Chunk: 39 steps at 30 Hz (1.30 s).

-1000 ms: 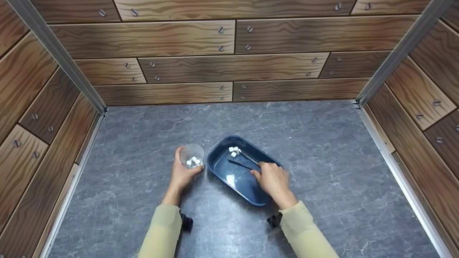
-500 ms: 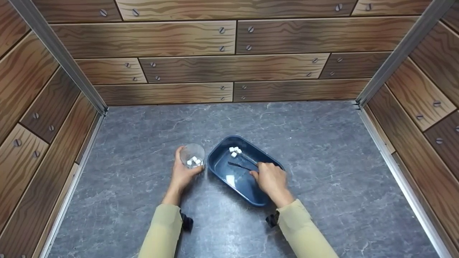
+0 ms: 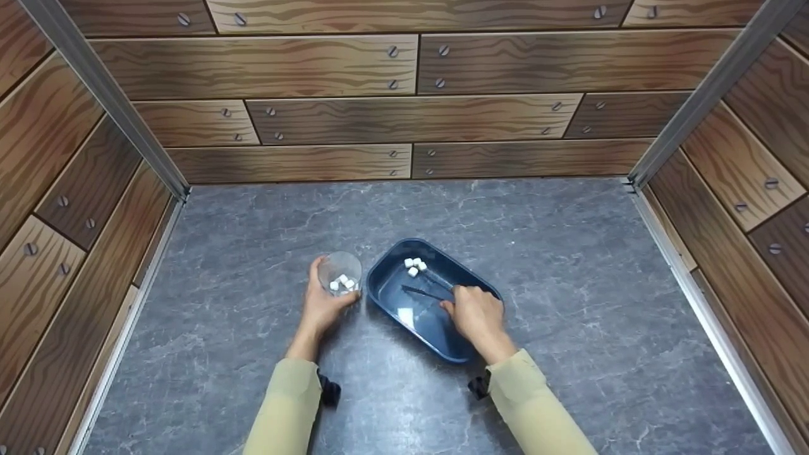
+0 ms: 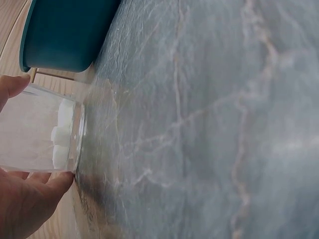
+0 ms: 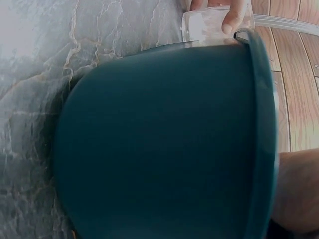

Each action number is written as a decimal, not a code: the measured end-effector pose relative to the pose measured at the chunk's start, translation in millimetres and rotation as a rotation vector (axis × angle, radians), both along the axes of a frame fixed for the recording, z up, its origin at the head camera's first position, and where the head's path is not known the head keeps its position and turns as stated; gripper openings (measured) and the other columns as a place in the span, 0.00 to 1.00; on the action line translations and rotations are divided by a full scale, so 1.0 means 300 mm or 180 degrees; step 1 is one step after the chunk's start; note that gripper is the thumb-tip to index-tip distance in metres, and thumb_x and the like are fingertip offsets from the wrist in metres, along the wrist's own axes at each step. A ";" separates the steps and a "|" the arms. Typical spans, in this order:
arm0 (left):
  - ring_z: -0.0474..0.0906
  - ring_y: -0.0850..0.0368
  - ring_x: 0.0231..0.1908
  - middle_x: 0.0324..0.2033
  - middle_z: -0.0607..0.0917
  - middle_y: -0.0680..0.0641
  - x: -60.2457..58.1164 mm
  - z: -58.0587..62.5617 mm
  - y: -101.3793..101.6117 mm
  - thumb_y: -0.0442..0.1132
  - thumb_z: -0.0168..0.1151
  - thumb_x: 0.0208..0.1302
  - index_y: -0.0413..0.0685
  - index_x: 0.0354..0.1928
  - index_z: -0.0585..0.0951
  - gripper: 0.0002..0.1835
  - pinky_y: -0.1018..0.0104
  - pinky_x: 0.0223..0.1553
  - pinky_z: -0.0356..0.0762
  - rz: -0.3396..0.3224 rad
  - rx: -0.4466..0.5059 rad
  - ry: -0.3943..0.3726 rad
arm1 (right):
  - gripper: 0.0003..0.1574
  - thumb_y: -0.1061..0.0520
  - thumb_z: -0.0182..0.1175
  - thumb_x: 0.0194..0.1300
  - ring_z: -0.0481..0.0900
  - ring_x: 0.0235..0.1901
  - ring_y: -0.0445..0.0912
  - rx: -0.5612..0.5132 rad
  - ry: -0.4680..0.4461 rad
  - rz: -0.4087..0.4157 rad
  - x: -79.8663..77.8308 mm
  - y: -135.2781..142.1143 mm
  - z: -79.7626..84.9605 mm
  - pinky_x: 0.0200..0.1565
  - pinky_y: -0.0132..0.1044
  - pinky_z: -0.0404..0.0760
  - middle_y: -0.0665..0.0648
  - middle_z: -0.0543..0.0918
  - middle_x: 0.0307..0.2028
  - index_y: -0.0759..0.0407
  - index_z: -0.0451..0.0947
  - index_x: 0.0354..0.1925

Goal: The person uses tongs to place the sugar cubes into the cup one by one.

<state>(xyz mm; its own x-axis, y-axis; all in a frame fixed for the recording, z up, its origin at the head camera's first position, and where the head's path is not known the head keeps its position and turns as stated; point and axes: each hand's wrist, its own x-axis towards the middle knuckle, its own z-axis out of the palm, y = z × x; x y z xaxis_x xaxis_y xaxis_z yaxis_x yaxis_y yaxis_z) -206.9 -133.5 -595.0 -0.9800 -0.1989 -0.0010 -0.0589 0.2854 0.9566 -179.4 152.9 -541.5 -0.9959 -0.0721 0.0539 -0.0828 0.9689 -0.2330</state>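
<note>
My left hand [image 3: 323,308] grips a clear cup [image 3: 340,270], thumb on its near side and fingers round the left. Several white cubes [image 4: 61,135] lie at the bottom of this cup, whose base is right at the tabletop in the left wrist view. Beside it stands a dark blue tray [image 3: 436,351], set at a slant. My right hand [image 3: 478,318], over the tray's right side, holds black tongs [image 3: 425,292] with their arms spread. Several more white cubes [image 3: 414,266] are clustered at the tray's far left end, just beyond the tong tips.
The grey marbled tabletop [image 3: 569,265] runs under everything. Wood-patterned walls [image 3: 404,120] close it off at the back and both sides, with metal rails along the corners. In the right wrist view, the tray's outer wall [image 5: 159,144] hides the tongs and most of the right hand.
The right hand has shifted slightly left, and the tongs' far tip has drawn back from the cubes. The left hand and cup stay where they were.
</note>
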 end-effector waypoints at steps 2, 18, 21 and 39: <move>0.66 0.36 0.62 0.63 0.68 0.30 0.001 0.001 0.000 0.34 0.79 0.37 0.48 0.72 0.59 0.56 0.46 0.62 0.64 0.0007 0.0004 0.0011 | 0.19 0.43 0.67 0.62 0.83 0.29 0.63 0.0005 -0.0010 0.0007 -0.001 -0.002 -0.002 0.26 0.57 0.78 0.65 0.85 0.31 0.58 0.83 0.33; 0.65 0.35 0.62 0.64 0.67 0.30 0.001 -0.003 -0.001 0.33 0.79 0.36 0.47 0.71 0.58 0.56 0.44 0.62 0.64 -0.0002 0.0047 0.0030 | 0.14 0.49 0.65 0.63 0.82 0.27 0.61 0.0036 0.0019 -0.0020 -0.016 -0.002 -0.010 0.24 0.55 0.78 0.62 0.85 0.28 0.56 0.82 0.27; 0.65 0.35 0.62 0.64 0.67 0.30 0.000 -0.004 -0.001 0.33 0.79 0.36 0.48 0.71 0.58 0.57 0.43 0.63 0.63 -0.0002 0.0053 0.0016 | 0.14 0.50 0.65 0.63 0.81 0.24 0.61 0.0017 0.0127 0.0005 -0.017 0.001 -0.015 0.23 0.54 0.77 0.62 0.84 0.25 0.55 0.81 0.24; 0.66 0.36 0.62 0.63 0.69 0.30 -0.003 -0.010 0.001 0.32 0.80 0.35 0.48 0.70 0.60 0.55 0.47 0.63 0.62 -0.0009 0.0061 0.0153 | 0.13 0.51 0.65 0.62 0.81 0.23 0.62 0.0019 0.0315 0.0018 -0.022 0.007 -0.019 0.22 0.56 0.76 0.62 0.84 0.24 0.56 0.82 0.24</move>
